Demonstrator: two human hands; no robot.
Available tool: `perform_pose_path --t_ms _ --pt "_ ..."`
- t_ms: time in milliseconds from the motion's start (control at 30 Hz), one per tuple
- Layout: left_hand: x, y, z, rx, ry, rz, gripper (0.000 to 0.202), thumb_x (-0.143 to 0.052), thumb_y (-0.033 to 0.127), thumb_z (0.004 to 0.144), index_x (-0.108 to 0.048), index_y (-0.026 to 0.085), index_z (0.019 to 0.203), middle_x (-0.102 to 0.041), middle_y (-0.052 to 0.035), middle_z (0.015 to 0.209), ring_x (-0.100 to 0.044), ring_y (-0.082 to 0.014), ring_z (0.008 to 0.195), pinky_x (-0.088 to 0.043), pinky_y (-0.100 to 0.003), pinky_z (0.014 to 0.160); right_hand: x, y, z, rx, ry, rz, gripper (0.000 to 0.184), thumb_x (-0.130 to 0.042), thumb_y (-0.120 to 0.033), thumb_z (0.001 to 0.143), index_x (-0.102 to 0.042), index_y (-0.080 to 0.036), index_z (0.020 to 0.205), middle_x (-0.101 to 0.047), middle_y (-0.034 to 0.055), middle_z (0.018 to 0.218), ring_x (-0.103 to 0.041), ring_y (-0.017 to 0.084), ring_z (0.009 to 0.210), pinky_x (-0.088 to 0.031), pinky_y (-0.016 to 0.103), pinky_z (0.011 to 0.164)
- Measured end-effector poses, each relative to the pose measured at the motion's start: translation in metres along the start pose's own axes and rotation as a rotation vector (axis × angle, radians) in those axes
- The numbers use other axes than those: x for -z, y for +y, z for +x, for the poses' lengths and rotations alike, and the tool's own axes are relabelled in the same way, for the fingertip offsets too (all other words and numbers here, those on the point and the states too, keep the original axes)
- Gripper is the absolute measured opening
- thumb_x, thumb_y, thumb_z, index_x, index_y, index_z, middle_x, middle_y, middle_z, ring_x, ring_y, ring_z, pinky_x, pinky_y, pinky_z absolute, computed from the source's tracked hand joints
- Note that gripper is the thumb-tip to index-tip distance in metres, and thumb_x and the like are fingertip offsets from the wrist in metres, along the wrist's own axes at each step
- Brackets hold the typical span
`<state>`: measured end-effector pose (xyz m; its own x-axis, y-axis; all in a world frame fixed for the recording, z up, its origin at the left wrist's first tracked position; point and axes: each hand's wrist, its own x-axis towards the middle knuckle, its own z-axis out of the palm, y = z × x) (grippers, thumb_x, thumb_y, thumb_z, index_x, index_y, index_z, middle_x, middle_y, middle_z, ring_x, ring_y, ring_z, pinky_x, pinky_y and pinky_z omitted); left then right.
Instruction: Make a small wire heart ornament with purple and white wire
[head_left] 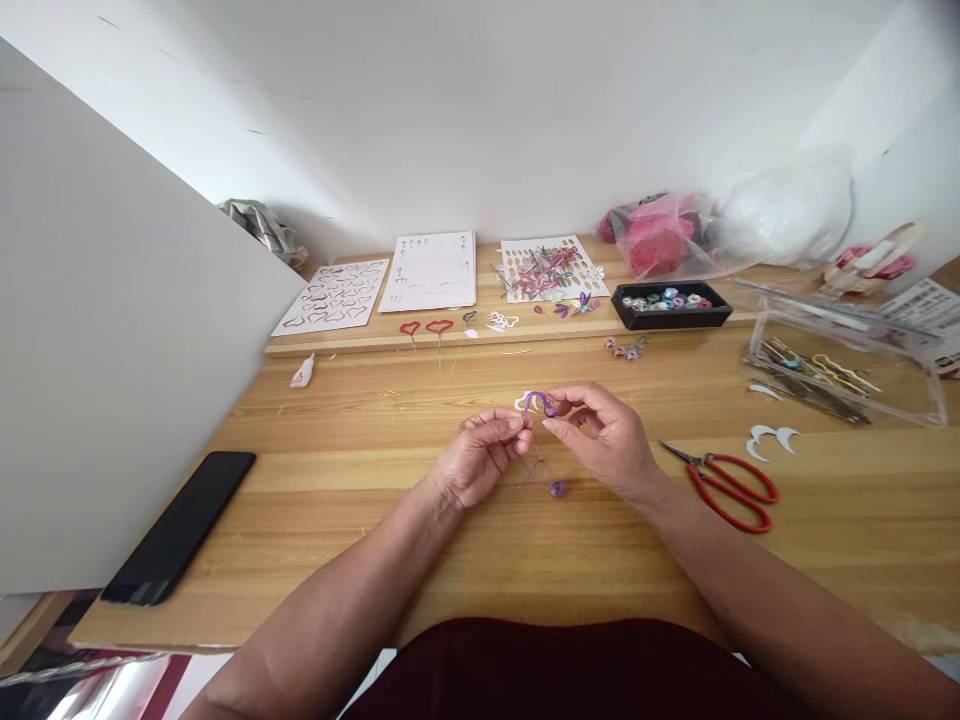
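Note:
Over the middle of the table, my left hand (pixel 484 455) pinches the lower end of a small white paper heart outline (pixel 521 403). Purple thread (pixel 538 398) covers part of its curve. My right hand (pixel 604 435) has its thumb and index finger closed at the right side of the heart, on the purple thread. Loose strands hang below the fingers towards a small purple thread spool (pixel 557 489) lying on the wood. The exact grip of the right fingertips is partly hidden. Red-handled scissors (pixel 731 487) lie to the right, blades slightly apart.
Along the back ledge are cut-out sheets (pixel 330 295), finished red hearts (pixel 439 327), wire flowers (pixel 551 270) and a black tray (pixel 671 305) of thread spools. A clear plastic box (pixel 847 365) stands right, white paper crescents (pixel 761 436) near it. A phone (pixel 180 525) and glue bottle (pixel 302 371) lie left.

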<state>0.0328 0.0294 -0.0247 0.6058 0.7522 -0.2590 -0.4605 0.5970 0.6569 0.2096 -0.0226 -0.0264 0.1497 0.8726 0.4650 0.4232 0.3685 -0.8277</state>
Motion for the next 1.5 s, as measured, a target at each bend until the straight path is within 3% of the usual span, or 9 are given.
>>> perform_pose_path --t_ms 200,333,533,700,833,1000,1233,1367,1500 --pt "-0.001 -0.001 -0.001 -0.016 0.016 0.024 0.020 -0.088 0.018 0.060 -0.074 0.008 0.071 -0.071 -0.0049 0.070 -0.063 -0.0082 0.059 -0.051 -0.018 0.063 -0.001 0.002 -0.003 0.094 -0.009 -0.047 0.012 -0.067 -0.022 0.090 -0.070 -0.023 0.102 -0.072 0.0067 0.102 -0.067 0.019 0.087 -0.054 0.032 0.072" --pt "-0.001 -0.004 0.001 -0.055 0.032 0.067 0.021 -0.088 0.019 0.060 -0.073 0.009 0.070 -0.072 -0.0051 0.071 -0.062 -0.0087 0.059 -0.049 -0.020 0.063 -0.003 0.000 -0.006 -0.089 -0.037 0.115 0.011 -0.064 -0.031 0.093 -0.070 -0.023 0.097 -0.073 0.0067 0.097 -0.068 0.021 0.089 -0.054 0.035 0.080" --pt "0.000 -0.010 0.003 -0.143 0.057 0.144 0.022 -0.088 0.023 0.060 -0.073 0.010 0.068 -0.071 -0.0047 0.070 -0.061 -0.0097 0.064 -0.047 -0.023 0.067 -0.004 -0.003 -0.001 -0.386 -0.168 0.381 0.027 -0.065 -0.045 0.089 -0.072 -0.019 0.089 -0.071 0.0051 0.081 -0.064 0.015 0.069 -0.048 0.025 0.055" --pt "-0.001 -0.010 0.003 -0.161 0.094 0.161 0.023 -0.089 0.026 0.060 -0.073 0.011 0.068 -0.072 -0.0048 0.072 -0.060 -0.0095 0.065 -0.046 -0.024 0.068 -0.004 -0.002 0.000 -0.500 -0.059 0.464 0.033 -0.079 -0.042 0.076 -0.071 -0.020 0.099 -0.072 0.0037 0.086 -0.064 0.014 0.070 -0.047 0.023 0.054" --pt "-0.001 -0.011 0.004 -0.163 0.091 0.160 0.024 -0.089 0.027 0.059 -0.073 0.011 0.068 -0.072 -0.0048 0.074 -0.060 -0.0097 0.066 -0.046 -0.024 0.069 -0.006 -0.002 -0.001 -0.506 -0.048 0.440 0.032 -0.084 -0.039 0.071 -0.071 -0.020 0.093 -0.068 0.0013 0.077 -0.063 0.015 0.069 -0.047 0.024 0.053" --pt "0.002 -0.013 0.004 -0.146 0.061 0.201 0.023 -0.088 0.027 0.060 -0.073 0.012 0.068 -0.070 -0.0043 0.068 -0.060 -0.0109 0.066 -0.045 -0.025 0.068 -0.009 0.003 -0.002 -0.506 -0.069 0.373 0.027 -0.081 -0.041 0.073 -0.072 -0.019 0.087 -0.073 0.0046 0.086 -0.060 0.013 0.065 -0.046 0.025 0.050" --pt "0.005 -0.015 0.004 -0.212 0.066 0.339 0.018 -0.084 0.027 0.067 -0.074 0.013 0.071 -0.069 -0.0031 0.069 -0.060 -0.0115 0.068 -0.046 -0.026 0.072 -0.009 0.000 -0.002 -0.432 -0.037 0.294 0.022 -0.073 -0.038 0.080 -0.060 -0.021 0.077 -0.068 0.0020 0.075 -0.063 0.016 0.068 -0.046 0.025 0.053" --pt "0.005 -0.016 0.004 -0.214 0.076 0.373 0.018 -0.084 0.028 0.067 -0.074 0.013 0.072 -0.070 -0.0026 0.070 -0.060 -0.0116 0.068 -0.046 -0.027 0.073 -0.007 -0.006 -0.003 -0.362 -0.076 0.208 0.018 -0.065 -0.035 0.086 -0.054 -0.021 0.080 -0.069 0.0029 0.080 -0.064 0.016 0.067 -0.048 0.027 0.056" --pt "0.006 -0.017 0.005 -0.213 0.066 0.326 0.018 -0.084 0.027 0.067 -0.074 0.014 0.074 -0.071 -0.0020 0.071 -0.060 -0.0108 0.068 -0.046 -0.026 0.073 -0.007 -0.009 -0.003 -0.406 -0.106 0.238 0.019 -0.066 -0.036 0.085 -0.056 -0.021 0.084 -0.068 0.0022 0.078 -0.062 0.014 0.063 -0.048 0.027 0.055"
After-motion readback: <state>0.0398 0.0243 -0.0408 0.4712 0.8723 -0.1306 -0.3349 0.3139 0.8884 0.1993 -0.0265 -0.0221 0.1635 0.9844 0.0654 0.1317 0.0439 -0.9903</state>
